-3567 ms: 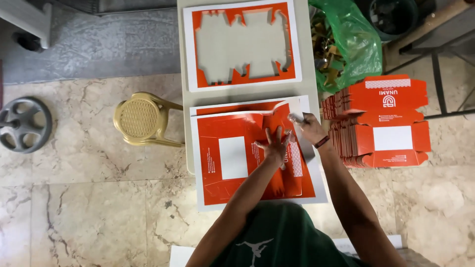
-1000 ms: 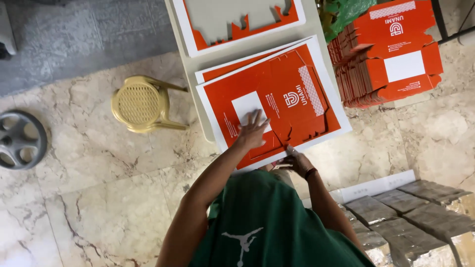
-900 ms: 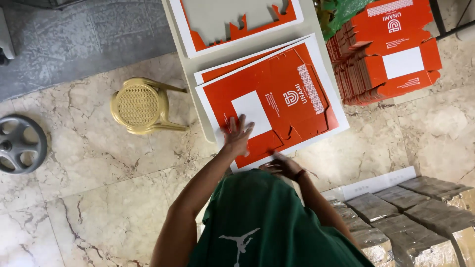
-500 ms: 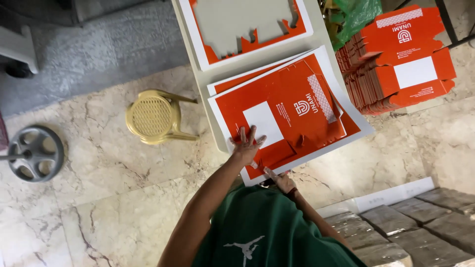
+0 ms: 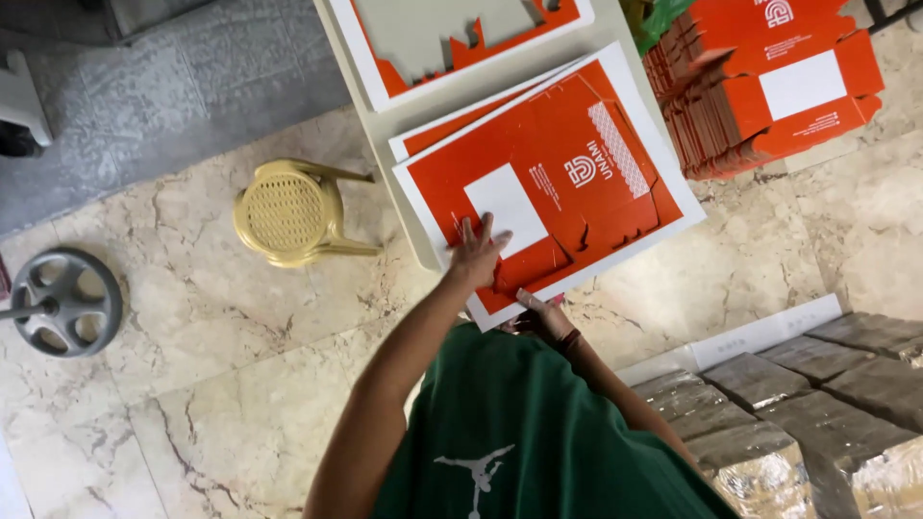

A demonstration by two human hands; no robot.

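Left hand: fingers spread flat on orange printed sheet. Right hand: pinching its near edge. White table beneath; marble floor, yellow stool left.

I'm in a small packaging workshop. My white table holds printed orange cardboard sheets with box shapes die-cut into them, and a stack of flat orange boxes sits on the marble floor just beside it. Wrapped bundles lie near my plastic stool.
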